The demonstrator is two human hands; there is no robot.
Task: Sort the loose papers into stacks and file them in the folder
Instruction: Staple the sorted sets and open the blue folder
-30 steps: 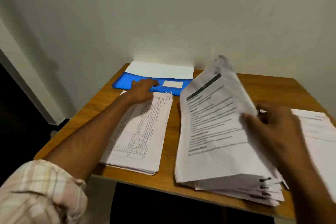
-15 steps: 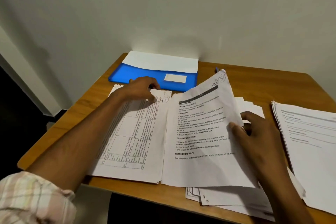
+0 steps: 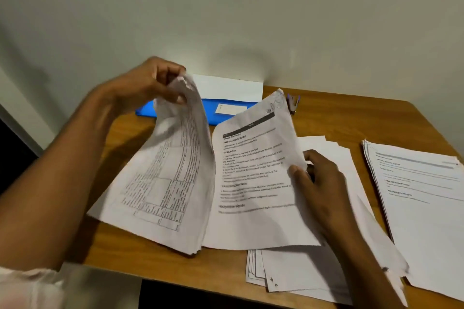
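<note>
Left hand pinches the far top corner of the table-printed stack, peeling it up off the desk; its near edge rests on the wood. Right hand grips the right margin of the text sheet, long axis running away from the person, its left edge meeting the lifted stack. Blue folder lies behind, nearer the left hand. Likely the sheet goes under or onto that stack. Loose sheets overhang the near edge; another stack sits right.

White papers printed with black tables and text; a bright blue folder with a white label; the bench orange-brown wood.
</note>
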